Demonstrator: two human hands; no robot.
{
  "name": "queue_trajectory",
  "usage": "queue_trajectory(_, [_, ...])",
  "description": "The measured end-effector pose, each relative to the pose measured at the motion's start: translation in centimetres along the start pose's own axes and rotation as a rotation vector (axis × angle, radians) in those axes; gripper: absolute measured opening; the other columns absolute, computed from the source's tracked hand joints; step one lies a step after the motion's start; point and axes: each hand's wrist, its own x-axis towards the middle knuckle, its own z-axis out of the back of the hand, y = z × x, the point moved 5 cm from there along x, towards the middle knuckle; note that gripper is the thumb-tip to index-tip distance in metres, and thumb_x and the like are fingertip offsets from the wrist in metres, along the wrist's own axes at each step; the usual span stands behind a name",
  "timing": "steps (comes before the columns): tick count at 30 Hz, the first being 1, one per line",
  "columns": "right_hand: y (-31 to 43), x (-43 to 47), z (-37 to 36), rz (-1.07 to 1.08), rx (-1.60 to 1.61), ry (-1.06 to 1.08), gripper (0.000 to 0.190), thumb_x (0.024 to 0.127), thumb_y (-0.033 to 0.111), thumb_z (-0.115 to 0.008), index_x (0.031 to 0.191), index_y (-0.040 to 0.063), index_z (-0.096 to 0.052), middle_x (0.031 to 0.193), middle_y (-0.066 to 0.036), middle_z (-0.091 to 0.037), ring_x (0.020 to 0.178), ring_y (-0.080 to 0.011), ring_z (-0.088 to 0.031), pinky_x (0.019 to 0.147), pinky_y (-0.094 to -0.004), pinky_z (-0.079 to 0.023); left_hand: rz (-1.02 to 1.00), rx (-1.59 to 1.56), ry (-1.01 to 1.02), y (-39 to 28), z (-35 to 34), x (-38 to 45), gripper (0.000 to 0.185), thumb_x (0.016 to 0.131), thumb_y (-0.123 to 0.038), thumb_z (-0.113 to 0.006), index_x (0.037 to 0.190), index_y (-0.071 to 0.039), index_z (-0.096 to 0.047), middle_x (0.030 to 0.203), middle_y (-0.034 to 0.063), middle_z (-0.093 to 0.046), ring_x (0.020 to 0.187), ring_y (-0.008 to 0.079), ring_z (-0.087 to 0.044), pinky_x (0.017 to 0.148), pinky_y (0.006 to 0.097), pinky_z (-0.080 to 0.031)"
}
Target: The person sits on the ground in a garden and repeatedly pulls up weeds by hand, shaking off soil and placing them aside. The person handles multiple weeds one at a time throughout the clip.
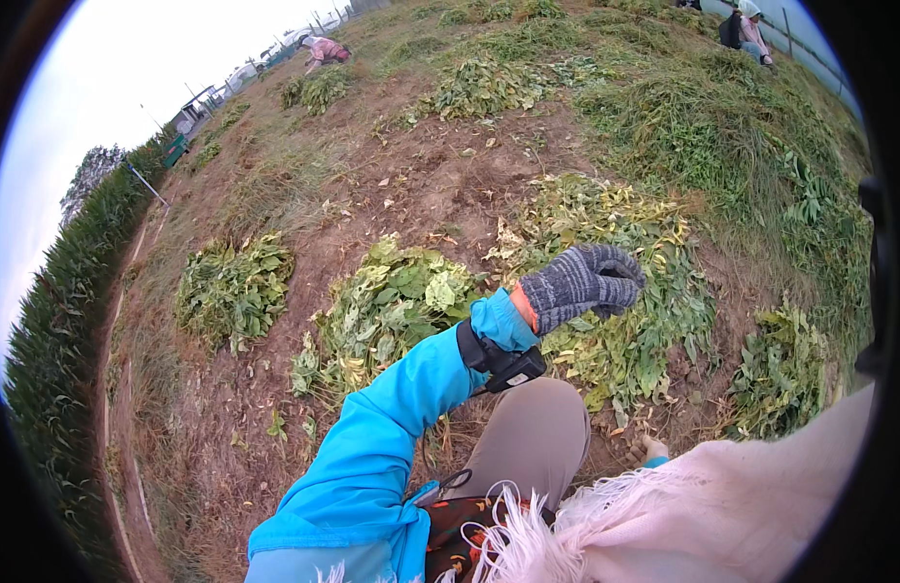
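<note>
My left hand, in a grey striped knit glove, is raised over a heap of pulled bean plants with green and yellowing leaves. Its fingers curl toward the thumb; whether anything is pinched between them is not visible. A black strap with a small device sits around the wrist over the blue sleeve. Low at the right, my right hand is by the soil near the heap's lower edge, partly covered by a fringed pink scarf. What it holds cannot be made out.
Leafy heaps lie at the left, beside my forearm and at the right. Long weeds cover the right side. Tall corn borders the left. Two people, one bent over and one low down, are farther off.
</note>
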Motion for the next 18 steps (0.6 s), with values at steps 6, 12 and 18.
queue_trajectory(6, [-0.8, -2.0, -1.6, -0.049, 0.04, 0.148, 0.013, 0.097, 0.018, -0.049, 0.086, 0.011, -0.05, 0.065, -0.003, -0.046, 0.053, -0.0201, -0.043, 0.05, -0.0398, -0.04, 0.304, -0.082, -0.412, 16.0, 8.9, -0.5, 0.033, 0.083, -0.016, -0.075, 0.11, -0.001, -0.064, 0.091, 0.0081, -0.069, 0.07, 0.0176, -0.067, 0.06, 0.0313, -0.057])
queue_trajectory(12, [5.9, -7.1, -3.4, 0.147, 0.104, 0.104, 0.008, 0.095, 0.016, -0.052, 0.094, 0.008, -0.052, 0.068, -0.003, -0.048, 0.055, -0.0178, -0.046, 0.051, -0.0363, -0.042, 0.375, -0.225, -0.589, 25.9, 11.0, -2.4, 0.03, 0.08, -0.016, -0.076, 0.105, -0.002, -0.066, 0.081, 0.0084, -0.068, 0.062, 0.0189, -0.064, 0.052, 0.033, -0.053])
queue_trajectory(18, [22.0, -19.5, 1.4, 0.551, -0.111, 0.09, 0.026, 0.094, 0.018, -0.056, 0.113, 0.0, -0.055, 0.082, -0.005, -0.057, 0.069, -0.0144, -0.055, 0.063, -0.0319, -0.048, 0.519, -0.14, -0.613, 34.4, 9.4, 0.5, 0.06, 0.077, -0.011, -0.079, 0.13, -0.004, -0.051, 0.119, 0.0095, -0.061, 0.1, 0.0223, -0.061, 0.074, 0.0379, -0.053])
